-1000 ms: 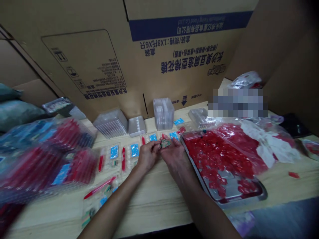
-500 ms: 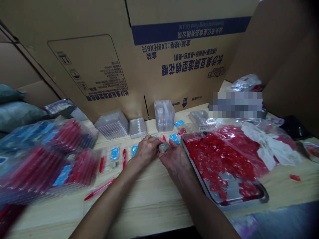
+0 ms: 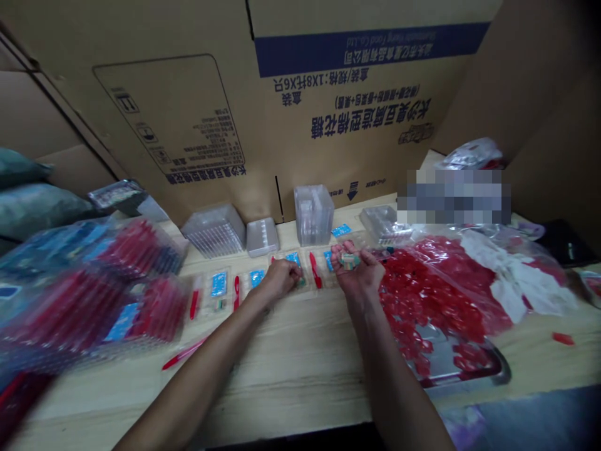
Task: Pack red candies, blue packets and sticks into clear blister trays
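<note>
Small green-striped pieces (image 3: 349, 260) lying in upturned right hand (image 3: 359, 275), fingers curling around them. Left hand (image 3: 282, 276) reaching over clear plastic tray (image 3: 308, 290) beside blue packet (image 3: 293, 258); cannot tell whether bunched fingertips are gripping anything. Red plastic utensil (image 3: 315, 270) lying between hands.

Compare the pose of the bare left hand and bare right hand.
The left hand is palm-down; the right hand is palm-up.
The left curls beside a flat blue-and-white packet; the right opens wider, cupping small green-and-tan pieces.
Both are bare.
</note>
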Demonstrator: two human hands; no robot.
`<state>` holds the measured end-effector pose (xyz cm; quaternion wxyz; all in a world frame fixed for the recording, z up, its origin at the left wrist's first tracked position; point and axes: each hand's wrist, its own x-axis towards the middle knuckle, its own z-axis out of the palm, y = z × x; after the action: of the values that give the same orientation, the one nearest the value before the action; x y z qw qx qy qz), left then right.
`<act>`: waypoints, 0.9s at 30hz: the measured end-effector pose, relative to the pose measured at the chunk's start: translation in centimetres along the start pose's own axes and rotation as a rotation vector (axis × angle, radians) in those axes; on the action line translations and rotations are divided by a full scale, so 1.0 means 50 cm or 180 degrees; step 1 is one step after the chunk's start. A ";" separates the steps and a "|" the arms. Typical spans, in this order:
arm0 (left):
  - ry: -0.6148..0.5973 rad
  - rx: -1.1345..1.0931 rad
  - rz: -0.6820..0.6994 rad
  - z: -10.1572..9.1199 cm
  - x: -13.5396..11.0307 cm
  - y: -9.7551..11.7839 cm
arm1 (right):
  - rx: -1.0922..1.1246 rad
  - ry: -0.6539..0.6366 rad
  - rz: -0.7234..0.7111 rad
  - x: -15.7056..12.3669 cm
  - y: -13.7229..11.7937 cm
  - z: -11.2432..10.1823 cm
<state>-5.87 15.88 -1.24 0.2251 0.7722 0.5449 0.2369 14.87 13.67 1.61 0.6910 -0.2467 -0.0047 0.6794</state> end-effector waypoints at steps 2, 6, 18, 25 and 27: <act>-0.0111 0.0110 0.0029 0.009 0.004 -0.006 | 0.0051 0.0033 0.0026 -0.002 -0.001 0.000; -0.0163 0.0336 0.0013 0.010 0.000 -0.001 | 0.0077 -0.0015 0.0153 -0.003 0.007 0.002; 0.0249 0.0159 0.0751 -0.011 -0.021 0.154 | 0.0249 -0.0797 0.1076 -0.018 0.075 -0.001; 0.0355 -0.1561 -0.0211 -0.011 0.010 0.121 | -0.0193 -0.0685 0.0880 0.000 0.083 0.001; 0.0273 -0.2378 -0.0578 -0.022 0.013 0.109 | -0.0628 -0.0803 0.0774 0.002 0.078 0.003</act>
<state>-2.34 14.92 3.03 0.4880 0.5750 0.4961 0.4303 11.19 13.63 0.35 0.5702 -0.2249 -0.1280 0.7797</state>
